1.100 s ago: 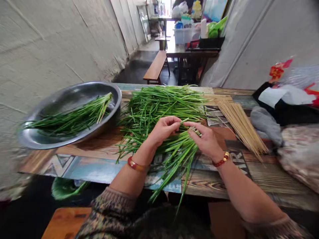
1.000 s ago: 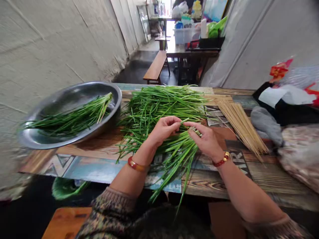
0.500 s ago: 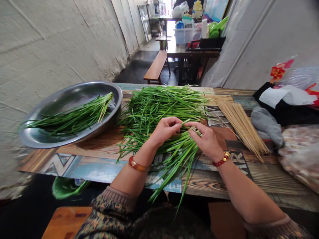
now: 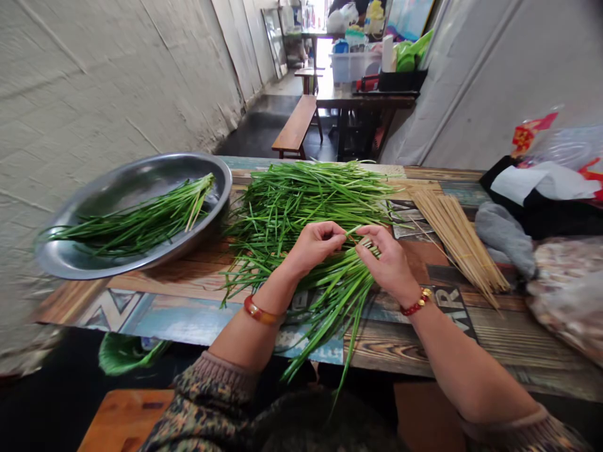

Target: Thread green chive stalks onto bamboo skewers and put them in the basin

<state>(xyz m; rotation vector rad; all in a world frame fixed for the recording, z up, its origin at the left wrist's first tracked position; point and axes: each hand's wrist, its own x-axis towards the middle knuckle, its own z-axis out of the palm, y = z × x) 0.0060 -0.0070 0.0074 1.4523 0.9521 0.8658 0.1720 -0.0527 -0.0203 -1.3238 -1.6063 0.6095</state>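
Observation:
My left hand (image 4: 321,246) has thumb and forefinger pinched at one end of a pale green garlic chive stalk, which reaches across to my right hand (image 4: 387,256). Between its thumb and fingers my right hand grips a small bunch of garlic chives (image 4: 340,290) by the whitish cut ends. The leaves of that bunch fan down over the table's front edge. Right behind both hands lies a large heap of garlic chives (image 4: 306,194). Thin bamboo skewers (image 4: 464,242) lie in a pile to the right of my right hand.
A steel basin (image 4: 94,267) at the left holds more garlic chives with skewers against them. At the right are a grey crumpled bag (image 4: 504,232) and a clear bag of pale pieces (image 4: 568,289). A wooden bench (image 4: 296,122) stands beyond the table (image 4: 188,320).
My right hand's fingers have shifted slightly around the stalk ends. My left hand keeps its pinch, and the bunch stays in nearly the same place.

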